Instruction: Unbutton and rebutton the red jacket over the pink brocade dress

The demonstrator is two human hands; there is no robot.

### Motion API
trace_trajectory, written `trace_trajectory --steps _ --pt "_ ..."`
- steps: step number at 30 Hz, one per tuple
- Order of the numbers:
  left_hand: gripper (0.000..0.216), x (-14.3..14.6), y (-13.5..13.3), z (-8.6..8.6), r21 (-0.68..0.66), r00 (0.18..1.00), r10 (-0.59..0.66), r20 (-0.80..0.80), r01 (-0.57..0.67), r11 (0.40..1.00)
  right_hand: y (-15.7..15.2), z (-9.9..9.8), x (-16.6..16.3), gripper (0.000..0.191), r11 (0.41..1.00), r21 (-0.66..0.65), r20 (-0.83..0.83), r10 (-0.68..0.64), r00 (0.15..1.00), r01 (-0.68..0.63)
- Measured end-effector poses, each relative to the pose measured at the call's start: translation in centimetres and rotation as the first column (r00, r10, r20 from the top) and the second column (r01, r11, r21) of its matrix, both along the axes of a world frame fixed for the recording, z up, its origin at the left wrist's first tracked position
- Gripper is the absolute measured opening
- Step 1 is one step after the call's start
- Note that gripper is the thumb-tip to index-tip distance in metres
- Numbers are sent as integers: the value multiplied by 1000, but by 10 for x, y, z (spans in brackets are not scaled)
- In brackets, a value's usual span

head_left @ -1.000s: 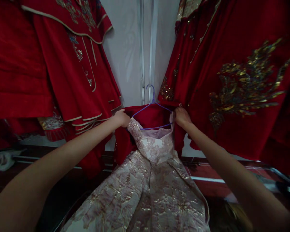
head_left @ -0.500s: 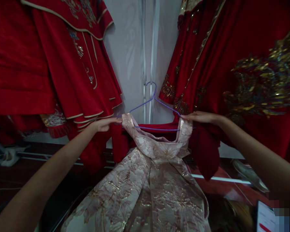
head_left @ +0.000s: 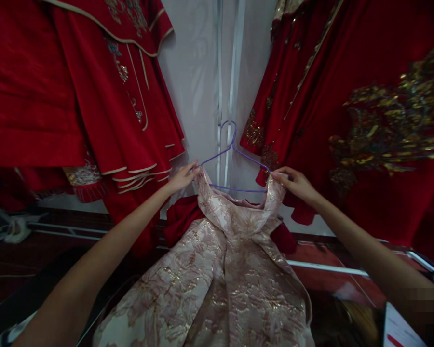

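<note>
A pale pink brocade dress with gold flower pattern hangs from a purple wire hanger in front of me. My left hand pinches the dress's left shoulder strap at the hanger's left end. My right hand pinches the right strap at the hanger's right end. A dark red garment droops behind the dress, below the hanger's bar.
Red embroidered robes hang on the left and on the right. Between them stands a white wall with two vertical silver rails. A dark floor ledge runs below. A white paper shows at the bottom right.
The red garment has slipped down off the hanger and now hangs lower behind the pink dress. Both hands drew slightly inward and upward, pinching the straps at the hanger's ends.
</note>
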State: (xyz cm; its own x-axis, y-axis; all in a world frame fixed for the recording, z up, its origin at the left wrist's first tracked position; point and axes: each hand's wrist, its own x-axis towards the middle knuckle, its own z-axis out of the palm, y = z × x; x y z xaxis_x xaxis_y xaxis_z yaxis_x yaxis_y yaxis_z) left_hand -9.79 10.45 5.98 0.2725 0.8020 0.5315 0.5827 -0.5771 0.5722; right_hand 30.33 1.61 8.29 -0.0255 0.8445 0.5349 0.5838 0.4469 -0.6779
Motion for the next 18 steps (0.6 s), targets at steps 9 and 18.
trace_trajectory --steps 9,18 --pt "41 -17 -7 26 285 880 50 -472 99 953 15 -16 8 31 980 116 -319 -115 941 159" --pt "42 -35 -41 -3 28 695 278 -663 -349 937 -11 -79 21 29 949 -56 -627 -276 729 312"
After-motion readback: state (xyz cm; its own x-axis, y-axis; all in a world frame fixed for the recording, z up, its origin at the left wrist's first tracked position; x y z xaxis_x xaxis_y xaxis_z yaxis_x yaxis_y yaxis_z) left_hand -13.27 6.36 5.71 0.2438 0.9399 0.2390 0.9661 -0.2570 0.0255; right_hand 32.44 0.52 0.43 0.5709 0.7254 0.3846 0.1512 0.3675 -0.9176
